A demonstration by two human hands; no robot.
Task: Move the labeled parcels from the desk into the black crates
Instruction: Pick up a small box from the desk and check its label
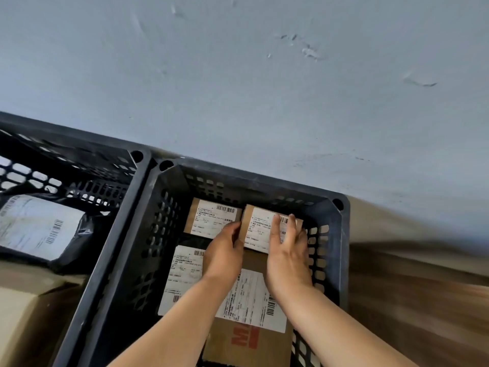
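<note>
Both my hands reach into the right black crate (341,234). My left hand (225,250) grips the left edge of a small brown labeled parcel (258,230), and my right hand (287,252) lies over its right side, fingers spread on the label. This parcel sits at the crate's far right, beside another small labeled parcel (209,221). Nearer to me in the crate lie a white-labeled parcel (182,276) and a larger cardboard box (254,340) with red print and a label.
A second black crate (79,144) stands to the left, holding a black plastic mailer (39,229) with a white label and a cardboard box (23,321). A grey wall rises right behind both crates. A wooden floor (410,300) shows on the right.
</note>
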